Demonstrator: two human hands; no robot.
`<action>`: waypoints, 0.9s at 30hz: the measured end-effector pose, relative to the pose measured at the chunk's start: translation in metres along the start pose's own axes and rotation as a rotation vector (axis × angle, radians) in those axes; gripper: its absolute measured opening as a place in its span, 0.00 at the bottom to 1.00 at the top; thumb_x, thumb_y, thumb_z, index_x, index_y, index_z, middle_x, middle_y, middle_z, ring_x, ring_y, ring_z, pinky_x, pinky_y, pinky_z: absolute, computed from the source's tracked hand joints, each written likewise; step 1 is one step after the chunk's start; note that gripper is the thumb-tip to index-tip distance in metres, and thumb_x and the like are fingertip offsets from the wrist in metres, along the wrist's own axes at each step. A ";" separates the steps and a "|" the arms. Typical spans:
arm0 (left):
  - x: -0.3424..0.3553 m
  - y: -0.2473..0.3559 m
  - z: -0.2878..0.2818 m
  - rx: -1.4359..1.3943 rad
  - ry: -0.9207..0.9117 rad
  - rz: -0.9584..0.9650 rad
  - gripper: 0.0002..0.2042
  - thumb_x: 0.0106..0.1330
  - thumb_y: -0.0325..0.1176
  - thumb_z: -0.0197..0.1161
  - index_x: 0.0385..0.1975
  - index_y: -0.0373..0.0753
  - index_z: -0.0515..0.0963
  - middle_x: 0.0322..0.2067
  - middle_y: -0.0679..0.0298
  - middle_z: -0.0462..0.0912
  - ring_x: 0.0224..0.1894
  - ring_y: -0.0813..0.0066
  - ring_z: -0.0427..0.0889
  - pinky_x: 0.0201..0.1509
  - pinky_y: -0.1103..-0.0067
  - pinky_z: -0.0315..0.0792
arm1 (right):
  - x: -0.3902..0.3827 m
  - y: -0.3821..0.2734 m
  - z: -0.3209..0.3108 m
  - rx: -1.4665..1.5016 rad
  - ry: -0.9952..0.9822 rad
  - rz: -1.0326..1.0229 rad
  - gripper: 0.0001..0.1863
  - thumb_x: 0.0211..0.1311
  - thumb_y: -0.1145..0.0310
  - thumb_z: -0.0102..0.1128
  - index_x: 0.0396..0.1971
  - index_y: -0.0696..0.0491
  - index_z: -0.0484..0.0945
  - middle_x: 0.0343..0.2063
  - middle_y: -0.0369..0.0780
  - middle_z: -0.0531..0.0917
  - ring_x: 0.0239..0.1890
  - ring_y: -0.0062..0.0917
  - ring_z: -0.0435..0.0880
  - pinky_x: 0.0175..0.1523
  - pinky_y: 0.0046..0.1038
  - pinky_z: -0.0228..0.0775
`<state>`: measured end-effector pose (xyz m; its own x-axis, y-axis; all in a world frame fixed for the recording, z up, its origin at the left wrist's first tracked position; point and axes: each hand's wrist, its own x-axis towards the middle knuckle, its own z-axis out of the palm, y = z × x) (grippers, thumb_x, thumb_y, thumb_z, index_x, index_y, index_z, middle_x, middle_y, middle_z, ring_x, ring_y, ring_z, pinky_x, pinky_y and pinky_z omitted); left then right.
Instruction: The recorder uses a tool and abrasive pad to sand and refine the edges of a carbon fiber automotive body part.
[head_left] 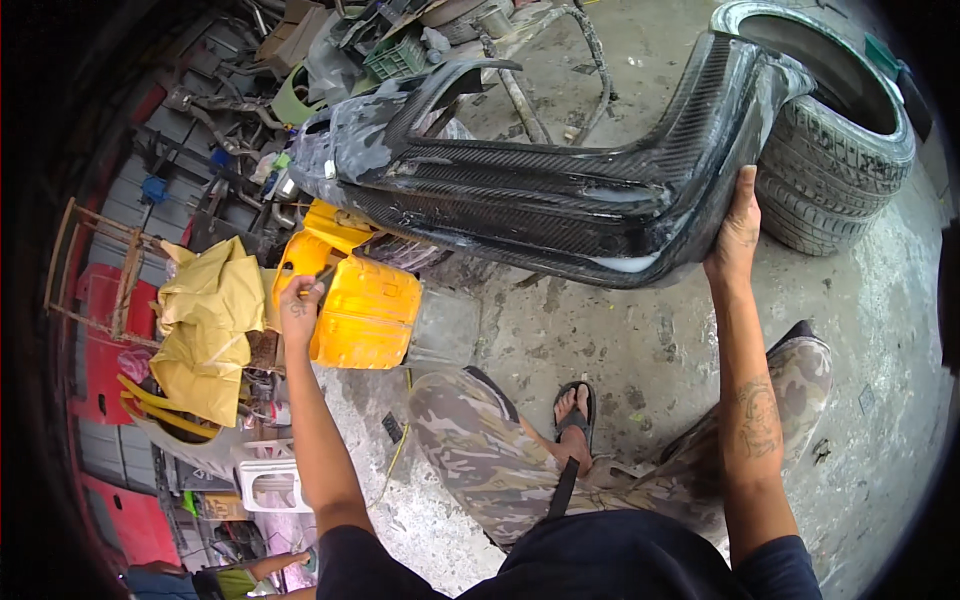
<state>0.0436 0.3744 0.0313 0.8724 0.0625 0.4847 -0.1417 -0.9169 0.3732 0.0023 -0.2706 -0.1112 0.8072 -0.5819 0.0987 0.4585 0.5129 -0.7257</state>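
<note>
A long car bumper with a black carbon-fibre weave runs across in front of me. Its left end is dull grey and patchy, and pale smears mark its lower edge. My right hand grips the bumper's near right edge, thumb up along the outer face and the other fingers hidden beneath. My left hand is over a cut-open yellow plastic container, its fingers closed on a small dark flat piece whose kind I cannot make out. The left hand is apart from the bumper.
Stacked tyres stand behind the bumper's right end. Crumpled yellow-tan paper and a white plastic stool are on the left, with metal parts piled beyond. A metal frame lies on the concrete floor. Another person shows at lower left.
</note>
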 end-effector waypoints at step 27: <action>0.115 0.011 0.003 -0.194 -0.293 0.256 0.12 0.78 0.38 0.59 0.44 0.34 0.74 0.38 0.67 0.74 0.43 0.79 0.72 0.52 0.83 0.67 | -0.003 0.013 -0.034 -0.126 0.003 -0.022 0.40 0.67 0.31 0.59 0.52 0.58 0.77 0.43 0.35 0.84 0.44 0.17 0.81 0.53 0.23 0.75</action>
<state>0.1443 0.3706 0.0889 0.8895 -0.2978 0.3466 -0.4320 -0.7952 0.4254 -0.0071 -0.2835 -0.1447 0.7963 -0.5941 0.1140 0.4258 0.4167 -0.8032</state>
